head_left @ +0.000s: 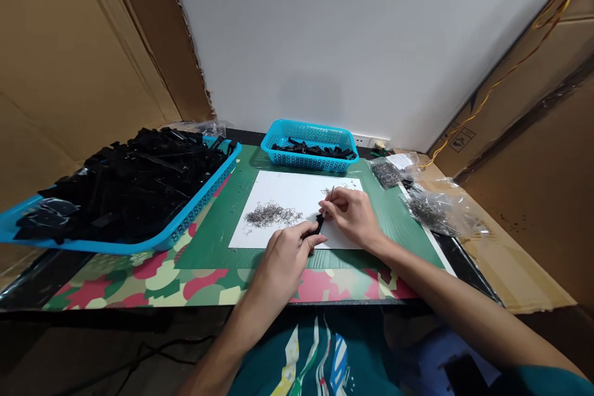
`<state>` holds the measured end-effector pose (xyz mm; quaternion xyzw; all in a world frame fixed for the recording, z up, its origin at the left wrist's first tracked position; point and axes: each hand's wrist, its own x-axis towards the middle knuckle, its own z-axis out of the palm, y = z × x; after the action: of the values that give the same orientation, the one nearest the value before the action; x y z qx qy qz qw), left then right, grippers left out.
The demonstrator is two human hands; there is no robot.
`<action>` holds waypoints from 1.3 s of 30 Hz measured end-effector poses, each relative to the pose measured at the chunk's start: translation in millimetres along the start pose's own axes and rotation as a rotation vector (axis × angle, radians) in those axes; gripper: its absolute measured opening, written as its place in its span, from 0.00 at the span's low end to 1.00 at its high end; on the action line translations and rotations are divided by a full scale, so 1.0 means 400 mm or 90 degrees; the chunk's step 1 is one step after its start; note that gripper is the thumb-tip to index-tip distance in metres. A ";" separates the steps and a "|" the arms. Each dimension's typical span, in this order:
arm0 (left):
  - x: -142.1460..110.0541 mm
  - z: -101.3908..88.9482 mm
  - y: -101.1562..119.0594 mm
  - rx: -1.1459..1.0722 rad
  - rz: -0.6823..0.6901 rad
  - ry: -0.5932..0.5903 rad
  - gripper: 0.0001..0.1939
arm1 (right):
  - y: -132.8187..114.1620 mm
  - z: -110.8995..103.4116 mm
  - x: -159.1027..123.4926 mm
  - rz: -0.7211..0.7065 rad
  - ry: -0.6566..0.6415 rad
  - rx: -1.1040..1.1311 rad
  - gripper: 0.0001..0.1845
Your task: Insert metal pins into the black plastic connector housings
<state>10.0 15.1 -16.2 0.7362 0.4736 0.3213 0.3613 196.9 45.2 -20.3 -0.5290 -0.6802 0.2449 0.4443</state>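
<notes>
My left hand (290, 247) is closed on a small black piece (320, 221) over the white sheet (301, 182). Part of that piece is hidden under the fingers. In a pinch, my right hand (354, 215) holds a slim metal tool (331, 194), its upper end sticking up past the fingers and its lower end close to the black piece. Whether the tip touches it I cannot tell. To the left on the sheet lies a pile of tiny metal bits (270, 215), too small to make out singly; a smaller scatter (327, 190) lies behind my right hand.
A large blue basket (185, 232) heaped with black pieces (125, 179) stands at left. Behind the sheet, a smaller blue basket (310, 128) holds more. Plastic bags of metal bits (387, 173) (429, 213) lie right. Cardboard walls (533, 167) flank the green mat (208, 247).
</notes>
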 end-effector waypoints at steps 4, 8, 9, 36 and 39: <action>-0.005 -0.002 0.001 -0.013 -0.013 -0.006 0.13 | -0.002 0.003 0.000 -0.001 0.006 0.044 0.11; -0.014 -0.020 -0.007 -0.048 -0.038 0.066 0.20 | -0.017 -0.002 0.020 -0.032 -0.018 0.059 0.08; -0.017 -0.029 -0.007 -0.034 -0.035 0.077 0.22 | -0.024 -0.003 0.030 -0.045 -0.053 0.025 0.08; -0.048 -0.093 -0.055 -0.115 -0.059 0.082 0.26 | -0.027 0.053 0.069 -0.024 -0.258 -0.095 0.05; -0.049 -0.091 -0.059 -0.127 -0.073 0.080 0.29 | -0.028 0.041 0.072 -0.020 -0.281 -0.076 0.05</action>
<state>-37.4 11.9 -19.1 0.6467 0.5020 0.3914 0.4202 175.6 70.7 -9.4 -0.4772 -0.7825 0.3071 0.2563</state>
